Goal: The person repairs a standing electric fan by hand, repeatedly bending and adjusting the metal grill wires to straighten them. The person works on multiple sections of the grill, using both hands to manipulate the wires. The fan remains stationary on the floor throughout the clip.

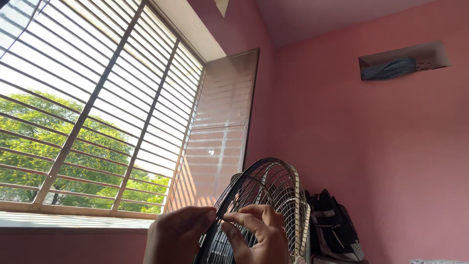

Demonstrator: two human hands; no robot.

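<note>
Two hands are raised closest to the lens: the left hand (177, 233) and the right hand (258, 233), both pinched onto the rim of a wire fan guard (266, 195), which is held upright at the bottom middle of the view, in front of the pink wall (371, 146). Both sets of fingers are closed on the dark front ring where it meets the paler rear cage. The step in hand is judged to be the working of the guard's rim; a firm, steady grip along that seam is called for. One fan guard, one dark backpack (334, 230) just beside it, one barred window (97, 112) and one wall niche (403, 61) are counted
</note>
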